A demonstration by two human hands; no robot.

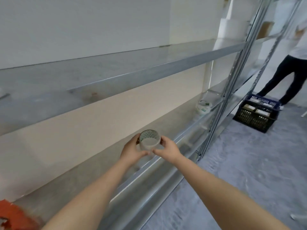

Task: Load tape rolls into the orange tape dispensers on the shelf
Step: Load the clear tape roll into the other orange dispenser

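Tape roll (150, 140): clear/greyish, seen nearly end-on, open core tilted up toward the camera; a honeycomb pattern is visible on the inner wall of the core. It is held in the air above the front edge of the lower shelf (93, 166), gripped on both sides, thumbs meeting at its lower edge. Whether a loose tape end has been peeled cannot be told.

Orange tape dispenser (12, 216): only partly seen at the bottom-left corner, cropped by the frame edge, blurred. It is set on the lower shelf, well apart from the roll. Loaded state cannot be told.
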